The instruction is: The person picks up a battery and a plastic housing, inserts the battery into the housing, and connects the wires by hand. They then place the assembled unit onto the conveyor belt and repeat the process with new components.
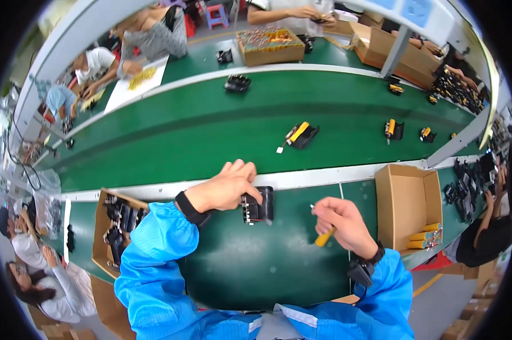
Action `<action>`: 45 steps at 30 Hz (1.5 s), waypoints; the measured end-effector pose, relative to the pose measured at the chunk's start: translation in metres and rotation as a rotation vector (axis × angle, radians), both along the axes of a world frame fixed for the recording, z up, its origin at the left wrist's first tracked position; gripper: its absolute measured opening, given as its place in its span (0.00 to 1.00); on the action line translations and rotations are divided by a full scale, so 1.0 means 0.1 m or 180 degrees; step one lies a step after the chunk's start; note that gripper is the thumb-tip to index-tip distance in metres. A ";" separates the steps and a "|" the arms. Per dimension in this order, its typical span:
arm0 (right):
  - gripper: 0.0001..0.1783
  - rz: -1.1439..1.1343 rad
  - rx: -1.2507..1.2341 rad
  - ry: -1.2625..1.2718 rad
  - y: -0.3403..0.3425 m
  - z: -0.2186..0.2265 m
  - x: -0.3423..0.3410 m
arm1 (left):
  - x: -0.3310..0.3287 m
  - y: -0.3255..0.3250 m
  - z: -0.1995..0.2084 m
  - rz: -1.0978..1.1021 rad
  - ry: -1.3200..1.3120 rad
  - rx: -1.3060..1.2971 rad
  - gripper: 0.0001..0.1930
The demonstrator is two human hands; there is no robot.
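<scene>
My left hand [225, 190] grips a black plastic housing [260, 205] that rests on the green work surface in front of me. My right hand [338, 221] is closed around a small tool with a yellow handle [324, 237] and a thin metal tip, held just right of the housing. Both my arms wear blue sleeves and dark wristbands. The tool tip is apart from the housing.
A cardboard box [406, 198] with several yellow cylinders stands at my right. Another box of black housings [117, 229] sits at my left. Assembled black-and-yellow parts [299, 135] ride the green conveyor [210, 130] beyond. Other people work around the line.
</scene>
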State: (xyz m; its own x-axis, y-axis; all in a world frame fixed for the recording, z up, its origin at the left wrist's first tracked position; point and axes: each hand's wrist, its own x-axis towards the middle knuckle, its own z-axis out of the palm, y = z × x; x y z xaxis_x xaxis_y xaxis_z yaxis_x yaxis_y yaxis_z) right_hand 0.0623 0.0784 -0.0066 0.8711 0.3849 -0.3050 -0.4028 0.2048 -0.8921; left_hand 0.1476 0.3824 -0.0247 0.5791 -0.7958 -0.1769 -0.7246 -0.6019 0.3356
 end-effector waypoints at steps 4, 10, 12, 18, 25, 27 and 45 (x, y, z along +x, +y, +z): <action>0.07 0.0186 -0.0134 0.0118 0.40 -0.15 0.14 | -0.29 -0.02 -0.11 0.0737 -0.0485 -0.1119 0.24; 0.07 0.0259 -0.0751 -0.0395 0.83 -0.32 0.22 | -0.89 -0.37 -0.28 0.2920 -0.0026 -0.0578 0.26; 0.07 0.0296 -0.0921 -0.0512 0.94 -0.37 0.19 | -0.95 -0.38 -0.40 0.2732 -0.0369 -0.0564 0.27; 0.07 0.0442 -0.0755 -0.0292 1.08 -0.46 0.12 | -0.95 -0.31 -0.58 0.2504 -0.0363 -0.1190 0.28; 0.05 -0.0136 -0.2570 -0.2817 1.18 -0.76 0.15 | -0.93 -0.21 -0.63 0.2149 -0.0200 -0.1582 0.27; 0.05 -0.0101 -0.2901 -0.2672 1.19 -0.79 0.17 | -0.93 -0.20 -0.64 0.2162 -0.0165 -0.1606 0.26; 0.05 -0.0291 -0.2493 -0.2231 1.40 -0.86 0.08 | -0.94 -0.14 -0.64 0.2070 -0.0295 -0.1588 0.18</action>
State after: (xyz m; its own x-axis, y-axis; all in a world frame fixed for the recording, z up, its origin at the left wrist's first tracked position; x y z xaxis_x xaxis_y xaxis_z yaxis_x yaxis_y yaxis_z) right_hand 0.0703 0.2188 -0.0929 0.9644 0.2222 0.1430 0.2420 -0.5257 -0.8155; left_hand 0.0539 0.3683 -0.0888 0.9462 -0.2688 0.1799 -0.3207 -0.7068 0.6305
